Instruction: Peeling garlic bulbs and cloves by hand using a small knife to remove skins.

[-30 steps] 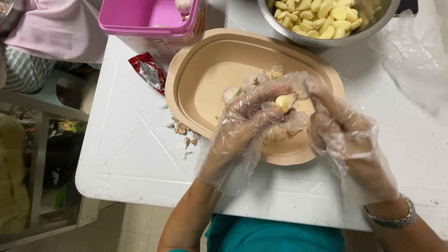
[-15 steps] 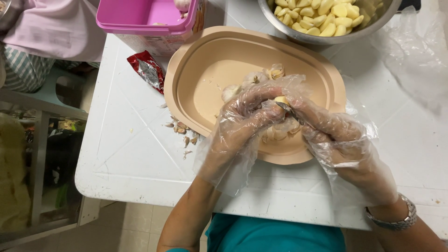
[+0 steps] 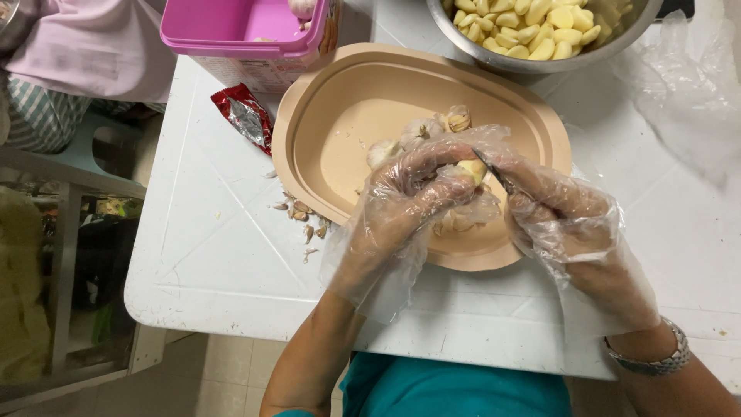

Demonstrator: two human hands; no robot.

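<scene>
Nearest the camera, both forearms come up from the bottom edge, cut off below the elbow, with a metal wristwatch (image 3: 654, 357) on the right one. Both hands wear loose clear plastic gloves that blur the fingers. The left hand (image 3: 401, 212) is closed around a pale yellow garlic clove (image 3: 472, 169), pinching it at the fingertips. The right hand (image 3: 567, 220) meets it from the other side, gripping a thin dark blade (image 3: 494, 171) whose tip touches the clove; the handle is hidden in the glove. The hands are together above the near half of a tan oval tray (image 3: 324, 147). In the tray, partly covered by the hands, lie unpeeled garlic cloves (image 3: 432, 127) and papery skins. Scraps of peel (image 3: 302, 218) lie on the white table (image 3: 216, 255) just beside the tray's left rim, with a crumpled red wrapper (image 3: 245, 116) beyond them. The table's near and left edges show, with bare surface left of the tray. Farther off, a steel bowl (image 3: 494, 58) heaped with peeled cloves and a pink tub (image 3: 231, 31) are both cut off by the top edge. A clear plastic bag (image 3: 687, 85) lies at far right
</scene>
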